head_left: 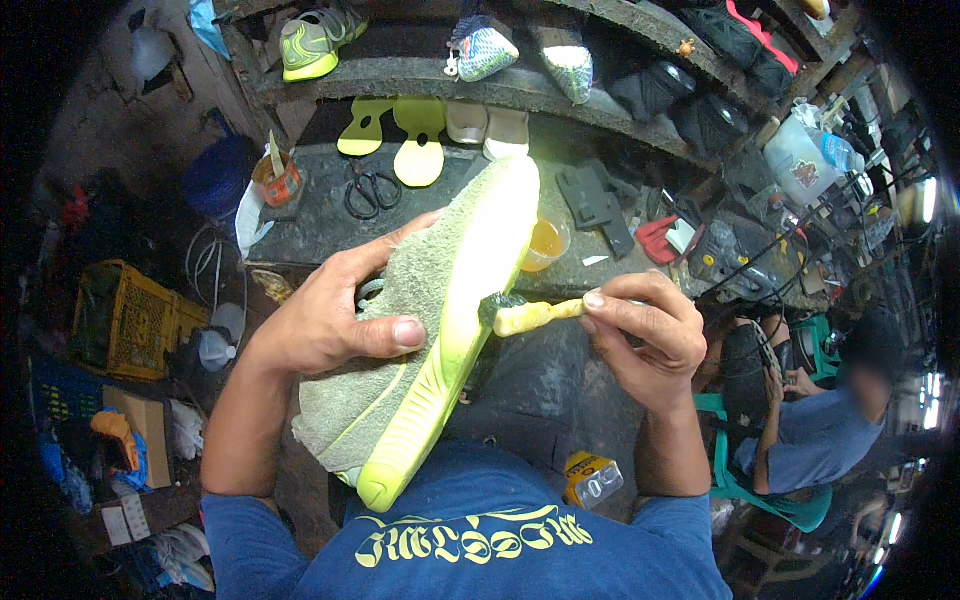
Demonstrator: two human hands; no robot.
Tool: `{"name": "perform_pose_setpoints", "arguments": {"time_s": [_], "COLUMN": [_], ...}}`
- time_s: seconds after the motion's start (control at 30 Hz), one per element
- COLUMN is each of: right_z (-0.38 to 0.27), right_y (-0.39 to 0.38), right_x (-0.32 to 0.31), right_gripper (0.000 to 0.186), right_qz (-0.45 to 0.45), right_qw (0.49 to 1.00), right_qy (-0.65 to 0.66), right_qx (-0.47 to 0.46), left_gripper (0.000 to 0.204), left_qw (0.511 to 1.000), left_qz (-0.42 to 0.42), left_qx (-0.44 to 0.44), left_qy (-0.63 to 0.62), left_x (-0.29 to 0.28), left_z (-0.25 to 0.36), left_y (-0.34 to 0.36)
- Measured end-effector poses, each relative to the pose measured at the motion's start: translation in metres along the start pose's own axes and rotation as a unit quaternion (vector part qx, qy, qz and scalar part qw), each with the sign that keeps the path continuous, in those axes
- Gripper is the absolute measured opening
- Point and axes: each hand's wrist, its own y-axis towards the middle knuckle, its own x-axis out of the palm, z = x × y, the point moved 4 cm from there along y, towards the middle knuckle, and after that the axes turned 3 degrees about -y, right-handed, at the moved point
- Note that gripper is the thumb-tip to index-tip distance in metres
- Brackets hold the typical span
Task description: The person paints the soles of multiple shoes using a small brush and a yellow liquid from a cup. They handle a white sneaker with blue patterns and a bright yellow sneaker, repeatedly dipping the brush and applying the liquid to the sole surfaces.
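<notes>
My left hand [325,325] is closed around a grey-green sneaker [425,245], thumb pressed on its fuzzy upper. The shoe is tilted on its side, toe pointing away, its bright yellow-green sole [465,325] facing right. Between the thumb and fingers of my right hand [652,335] is a small brush [530,316] with a lumpy yellowish handle. Its dark bristle end meets the edge of the sole near the middle. Just beyond the shoe, a clear cup [545,245] of amber liquid rests on the bench, partly hidden by the sole.
On the dark bench [318,225] lie black scissors [372,195], yellow-green insoles [418,150] and an orange can [277,182] with a stick. Shelves above hold more shoes [320,45]. A yellow crate [125,320] stands at left. Another person [815,430] sits on a green chair at right.
</notes>
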Motion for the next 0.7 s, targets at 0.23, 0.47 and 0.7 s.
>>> {"name": "perform_pose_setpoints", "arguments": {"time_s": [0.23,0.47,0.7], "right_z": [0.016,0.02,0.041], "right_y": [-0.008,-0.008,0.013], "right_x": [0.009,0.02,0.012], "right_gripper": [0.034,0.029,0.014], "right_qz": [0.039,0.057,0.072], "right_qw": [0.997,0.993,0.984], "right_qy": [0.058,0.104,0.054], "right_qx": [0.022,0.022,0.154], "left_gripper": [0.107,0.102,0.103], "left_qw": [0.996,0.992,0.974], "left_qz": [-0.033,-0.052,-0.085], "left_qx": [-0.014,-0.009,0.005], "left_qy": [-0.082,-0.113,-0.208], "left_x": [0.007,0.008,0.016], "left_z": [-0.007,-0.021,-0.052], "left_y": [0.008,0.016,0.017]}}
